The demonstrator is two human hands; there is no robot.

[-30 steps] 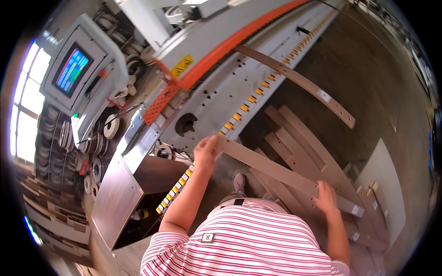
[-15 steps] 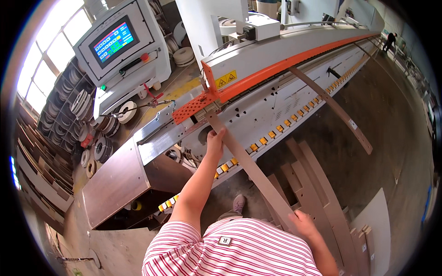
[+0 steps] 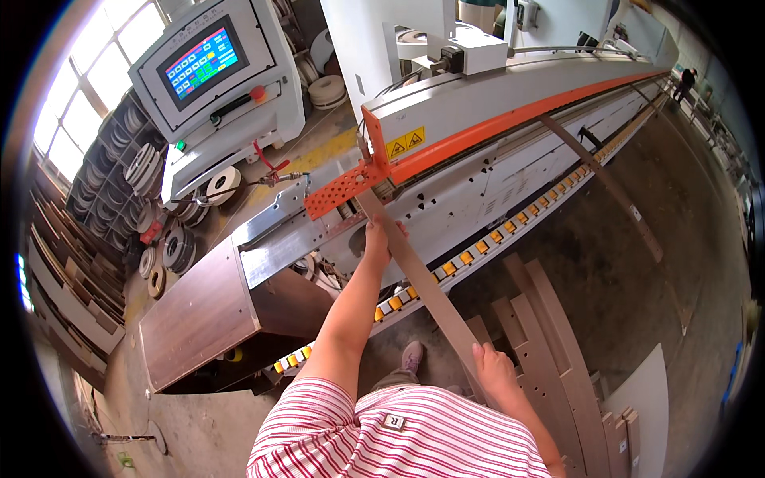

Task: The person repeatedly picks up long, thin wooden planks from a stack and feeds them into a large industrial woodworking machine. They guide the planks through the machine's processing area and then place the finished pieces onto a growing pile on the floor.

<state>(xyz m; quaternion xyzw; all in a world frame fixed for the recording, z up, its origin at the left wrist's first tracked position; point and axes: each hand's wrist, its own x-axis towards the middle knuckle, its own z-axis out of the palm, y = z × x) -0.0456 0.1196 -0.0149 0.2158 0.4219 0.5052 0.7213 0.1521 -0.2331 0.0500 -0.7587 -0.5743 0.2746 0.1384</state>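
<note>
A long narrow brown board slants from the machine's infeed toward my body. Its far end reaches the edge of the orange perforated plate on the edge banding machine. My left hand is closed around the board near that far end, with fingertips showing past its right edge. Farther down, my right hand grips the board's near part, the thumb side on top. A second brown strip sticks out of the machine farther along, with a small white label on it.
A control panel with a lit screen stands at the left, near rolls of edge banding. A brown cabinet sits at the machine's near end. Cut brown boards are stacked at my right. A person stands far off.
My right hand has come leftward, swinging the near end of the board left. My left hand keeps its hold near the far end. The second strip has travelled farther along the machine.
</note>
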